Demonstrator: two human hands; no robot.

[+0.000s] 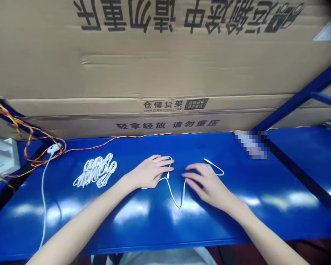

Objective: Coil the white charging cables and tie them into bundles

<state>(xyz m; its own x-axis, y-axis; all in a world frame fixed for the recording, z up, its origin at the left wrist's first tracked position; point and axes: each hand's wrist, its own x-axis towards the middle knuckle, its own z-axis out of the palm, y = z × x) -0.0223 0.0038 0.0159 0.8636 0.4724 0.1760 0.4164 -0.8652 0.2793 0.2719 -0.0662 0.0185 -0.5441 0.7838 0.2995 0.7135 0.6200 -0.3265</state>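
Note:
A loose white cable (177, 206) lies unrolled on the blue shelf between my hands, dipping in a V toward the front. My left hand (151, 171) rests palm down over one part of it, fingers stretched out, with a small white connector (168, 176) just below the fingertips. Over another stretch of the cable is my right hand (205, 180), its fingers apart and slightly bent, the fingertips close to the cable. Beyond this hand the cable curls out to a white plug end (208, 161). To the left of my left hand lies a pile of bundled white cables (95, 171).
Large cardboard (165, 73) stands behind the blue shelf (121, 224). Twisted red-yellow wires (30, 129) tangle at the left, near a white connector piece (54, 148) and a white tray-like object (2, 154). A blurred packet (251, 144) lies at the back right.

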